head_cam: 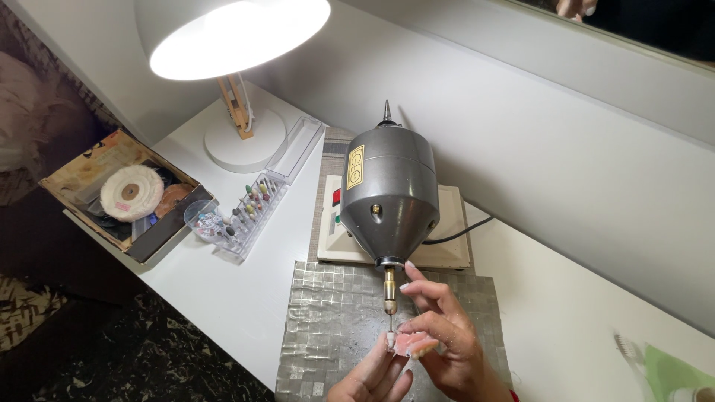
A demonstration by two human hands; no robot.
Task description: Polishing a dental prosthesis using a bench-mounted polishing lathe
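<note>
A grey bench motor stands on a cream base; a brass chuck with a thin bit points toward me. Both hands hold a small pink denture piece right at the bit's tip. My left hand pinches it from below with the fingertips. My right hand grips it from the right, fingers curled over it. The hands sit above a silvery foil mat.
A lit white desk lamp stands at the back left. Next to it lie an open clear case of burs, a small clear cup and a cardboard box holding a white buffing wheel. A green object lies at right.
</note>
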